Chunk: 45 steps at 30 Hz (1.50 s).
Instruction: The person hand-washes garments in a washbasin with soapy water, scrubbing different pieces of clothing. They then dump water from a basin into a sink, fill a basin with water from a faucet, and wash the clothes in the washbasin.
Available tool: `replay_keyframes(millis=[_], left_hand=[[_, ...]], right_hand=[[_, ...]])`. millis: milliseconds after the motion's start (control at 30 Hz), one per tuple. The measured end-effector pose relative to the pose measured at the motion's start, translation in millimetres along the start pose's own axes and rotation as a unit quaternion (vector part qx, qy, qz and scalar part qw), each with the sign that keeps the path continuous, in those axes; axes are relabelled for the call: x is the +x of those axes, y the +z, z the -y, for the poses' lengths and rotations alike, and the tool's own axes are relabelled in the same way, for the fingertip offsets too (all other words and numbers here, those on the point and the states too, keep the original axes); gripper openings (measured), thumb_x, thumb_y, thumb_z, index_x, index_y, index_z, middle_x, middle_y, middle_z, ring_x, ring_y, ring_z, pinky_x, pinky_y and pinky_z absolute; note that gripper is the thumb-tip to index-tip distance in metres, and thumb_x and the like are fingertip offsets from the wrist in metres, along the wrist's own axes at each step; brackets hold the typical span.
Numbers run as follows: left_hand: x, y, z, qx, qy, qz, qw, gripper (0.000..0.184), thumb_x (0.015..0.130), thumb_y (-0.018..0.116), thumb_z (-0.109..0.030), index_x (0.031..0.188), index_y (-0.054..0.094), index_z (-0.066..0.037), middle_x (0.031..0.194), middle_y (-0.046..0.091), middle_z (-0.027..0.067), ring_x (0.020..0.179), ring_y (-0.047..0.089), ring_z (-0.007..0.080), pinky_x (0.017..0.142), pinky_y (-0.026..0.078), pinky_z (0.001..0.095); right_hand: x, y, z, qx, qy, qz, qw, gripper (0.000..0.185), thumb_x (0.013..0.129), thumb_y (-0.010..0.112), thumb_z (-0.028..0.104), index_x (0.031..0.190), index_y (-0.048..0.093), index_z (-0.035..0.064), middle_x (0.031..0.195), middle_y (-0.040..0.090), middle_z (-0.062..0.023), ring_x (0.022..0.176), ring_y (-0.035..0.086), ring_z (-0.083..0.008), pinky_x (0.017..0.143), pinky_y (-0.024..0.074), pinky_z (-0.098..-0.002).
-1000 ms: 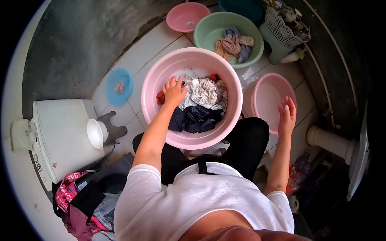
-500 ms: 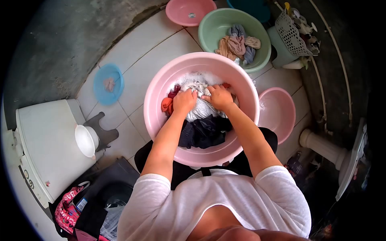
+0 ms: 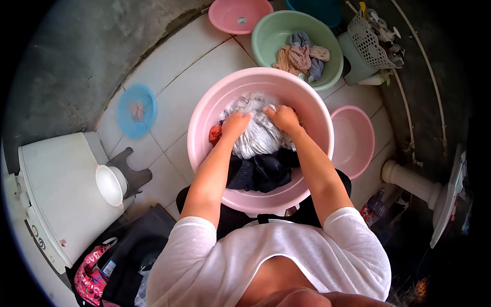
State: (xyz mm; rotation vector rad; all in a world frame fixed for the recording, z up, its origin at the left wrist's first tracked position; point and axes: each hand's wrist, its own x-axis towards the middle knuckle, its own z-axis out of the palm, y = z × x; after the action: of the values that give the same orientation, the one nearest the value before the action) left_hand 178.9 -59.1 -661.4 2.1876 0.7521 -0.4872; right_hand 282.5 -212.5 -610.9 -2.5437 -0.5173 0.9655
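Observation:
A large pink basin [image 3: 204, 110] stands in front of me, holding suds and wet clothes. Both hands are inside it, gripping a wet white cloth [image 3: 258, 137] whose folds run between them. My left hand [image 3: 236, 124] is closed on the cloth's left side, and my right hand [image 3: 283, 118] is closed on its right side. Their fingertips are partly buried in the fabric. Nearer to me in the basin lies a black garment [image 3: 263, 171]. A red-orange cloth [image 3: 215, 134] shows by my left hand. White foam [image 3: 253, 101] lies beyond the hands.
A green basin [image 3: 266, 36] with several garments stands behind, near a pink basin [image 3: 225, 18]. Another pink basin [image 3: 355, 143] is at right, a blue basin [image 3: 137, 97] at left. A white machine [image 3: 61, 179], a grey stool [image 3: 130, 169] and a pedestal sink [image 3: 417, 181] flank me.
The white cloth has been bunched and spread toward me, covering more of the basin's middle. Both hands stay on it. The dark red cloth on the left is now mostly hidden.

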Motion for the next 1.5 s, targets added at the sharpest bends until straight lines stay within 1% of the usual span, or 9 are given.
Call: replay_keyframes(millis=[133, 267, 333, 533, 700, 867, 1067, 1267, 1500], left_hand=[[-62, -34, -34, -0.024, 0.109, -0.122, 0.986, 0.037, 0.081, 0.050, -0.034, 0.074, 0.062, 0.000, 0.074, 0.059, 0.0205, 0.071, 0.059, 0.0336, 0.063, 0.044, 0.0406], [-142, -37, -40, -0.085, 0.367, -0.189, 0.907, 0.015, 0.071, 0.061, -0.020, 0.063, 0.060, -0.007, 0.061, 0.055, 0.0088, 0.060, 0.054, 0.0284, 0.054, 0.043, 0.0380], [-163, -25, -38, -0.047, 0.397, -0.169, 0.901, 0.015, 0.070, 0.060, -0.020, 0.061, 0.058, -0.008, 0.060, 0.054, 0.0081, 0.061, 0.054, 0.0277, 0.057, 0.043, 0.0380], [-123, 21, -21, 0.030, 0.352, -0.198, 0.914, 0.015, 0.072, 0.056, -0.020, 0.061, 0.056, -0.009, 0.060, 0.053, 0.0078, 0.059, 0.053, 0.0285, 0.056, 0.044, 0.0394], [-70, 19, -26, 0.069, 0.109, -0.061, 0.990, 0.041, 0.081, 0.041, -0.034, 0.068, 0.060, -0.001, 0.073, 0.058, 0.0220, 0.074, 0.057, 0.0388, 0.068, 0.044, 0.0484], [-14, 23, -8, 0.028, 0.020, 0.007, 0.999, 0.047, 0.078, 0.041, -0.040, 0.077, 0.063, 0.002, 0.080, 0.057, 0.0281, 0.083, 0.056, 0.0420, 0.075, 0.043, 0.0473], [8, 24, 4, -0.022, -0.042, 0.042, 0.998, 0.047, 0.076, 0.043, -0.039, 0.088, 0.063, 0.002, 0.093, 0.056, 0.0287, 0.094, 0.054, 0.0416, 0.084, 0.041, 0.0436], [-40, 13, -13, 0.055, 0.116, -0.053, 0.990, 0.035, 0.081, 0.047, -0.032, 0.080, 0.062, 0.000, 0.080, 0.060, 0.0218, 0.079, 0.058, 0.0369, 0.071, 0.044, 0.0462], [-113, -2, -7, 0.034, 0.252, -0.157, 0.954, 0.029, 0.076, 0.057, -0.021, 0.096, 0.054, -0.001, 0.098, 0.057, 0.0156, 0.093, 0.052, 0.0335, 0.080, 0.042, 0.0428]], right_hand=[[-82, -18, 15, 0.107, -0.058, -0.096, 0.988, 0.039, 0.075, 0.061, 0.040, 0.079, 0.063, 0.0017, 0.086, 0.062, -0.0193, 0.085, 0.058, -0.0343, 0.076, 0.0421, -0.0434], [-145, -20, -7, 0.098, -0.354, -0.205, 0.907, 0.032, 0.065, 0.073, 0.028, 0.065, 0.053, 0.0035, 0.063, 0.051, -0.0098, 0.065, 0.053, -0.0282, 0.064, 0.0421, -0.0354], [-158, -8, -21, 0.144, -0.301, -0.123, 0.935, 0.042, 0.065, 0.073, 0.035, 0.086, 0.054, 0.0049, 0.079, 0.057, -0.0088, 0.069, 0.054, -0.0264, 0.066, 0.0426, -0.0368], [-125, 42, -35, -0.027, -0.338, -0.181, 0.923, 0.043, 0.069, 0.066, 0.042, 0.097, 0.055, 0.0109, 0.089, 0.058, -0.0071, 0.088, 0.054, -0.0258, 0.071, 0.0381, -0.0394], [-67, 47, -29, -0.057, -0.275, -0.139, 0.950, 0.032, 0.078, 0.057, 0.037, 0.095, 0.057, 0.0098, 0.079, 0.060, -0.0126, 0.079, 0.058, -0.0309, 0.070, 0.0426, -0.0441], [-12, 26, -8, -0.059, -0.053, 0.136, 0.988, 0.043, 0.087, 0.039, 0.039, 0.103, 0.057, 0.0030, 0.097, 0.060, -0.0201, 0.091, 0.057, -0.0371, 0.082, 0.0426, -0.0449], [38, 49, -18, -0.092, 0.006, 0.068, 0.993, 0.053, 0.081, 0.047, 0.043, 0.096, 0.060, -0.0059, 0.093, 0.060, -0.0238, 0.090, 0.058, -0.0368, 0.082, 0.0430, -0.0414], [12, 23, 16, -0.058, -0.294, -0.128, 0.945, 0.058, 0.070, 0.065, 0.040, 0.116, 0.050, 0.0079, 0.104, 0.057, -0.0206, 0.097, 0.054, -0.0363, 0.083, 0.0432, -0.0432], [16, 23, 26, -0.134, -0.192, 0.047, 0.971, 0.051, 0.064, 0.066, 0.030, 0.108, 0.058, 0.0038, 0.100, 0.059, -0.0218, 0.096, 0.055, -0.0335, 0.084, 0.0432, -0.0378]])
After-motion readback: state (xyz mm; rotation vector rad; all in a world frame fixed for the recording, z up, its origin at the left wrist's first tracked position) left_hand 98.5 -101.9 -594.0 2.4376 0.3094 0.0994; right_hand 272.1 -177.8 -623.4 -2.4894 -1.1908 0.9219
